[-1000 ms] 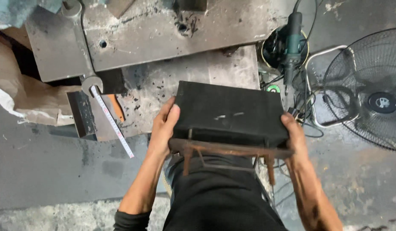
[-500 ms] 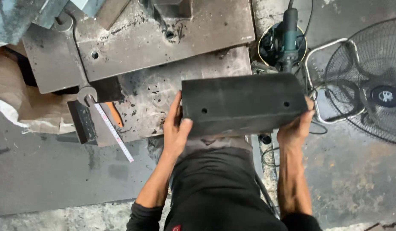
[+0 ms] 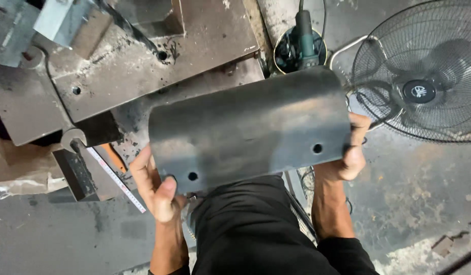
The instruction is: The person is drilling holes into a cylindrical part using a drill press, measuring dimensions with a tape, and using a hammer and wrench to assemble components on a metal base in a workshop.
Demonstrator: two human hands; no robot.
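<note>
The left hand (image 3: 156, 191) and right hand (image 3: 350, 153) grip a dark steel plate (image 3: 248, 127) by its ends; fingers clamp each edge. It is held above the metal surface (image 3: 133, 66).

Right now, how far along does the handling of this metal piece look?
Done: the dark steel plate already has two drilled holes near its lower edge. In hand: the left hand and right hand grip its ends, holding it above the steel workbench. Left: it is not yet set down.

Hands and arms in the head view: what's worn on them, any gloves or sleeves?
No gloves: the left hand and right hand are both bare, smudged with dark workshop grime. The forearms are uncovered too. Black sleeves appear only at the bottom edge, near the elbows. No watch, rings or wristbands show.
</note>
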